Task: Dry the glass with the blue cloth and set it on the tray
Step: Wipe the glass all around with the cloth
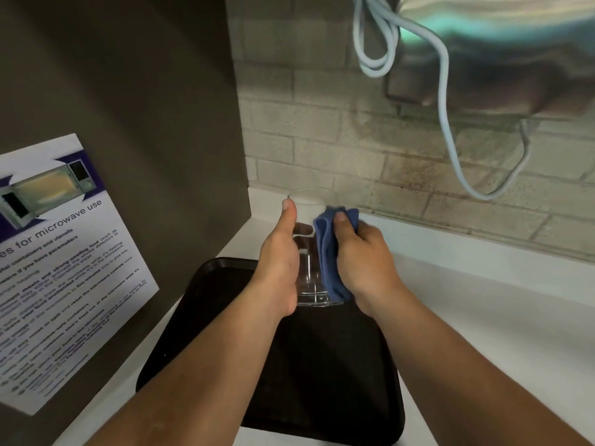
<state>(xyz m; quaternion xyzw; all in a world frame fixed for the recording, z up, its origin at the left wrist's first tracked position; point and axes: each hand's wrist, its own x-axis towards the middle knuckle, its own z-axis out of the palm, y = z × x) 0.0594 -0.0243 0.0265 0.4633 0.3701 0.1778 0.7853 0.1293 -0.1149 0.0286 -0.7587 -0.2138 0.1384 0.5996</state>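
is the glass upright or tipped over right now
Upright. The glass has its open rim at the top and its thick base at the bottom, held in the left hand while the right hand presses the blue cloth to its side.

Shared kitchenette, microwave-use notice [64, 252] (workplace style), tiled wall [322, 123], white counter [483, 300]

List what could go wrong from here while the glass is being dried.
1. The left hand grips the clear glass by one side only, above the black tray; pressure from the wiping could push it loose.
2. The right hand presses the blue cloth along the other side; squeezing thin glass between both hands might crack it.
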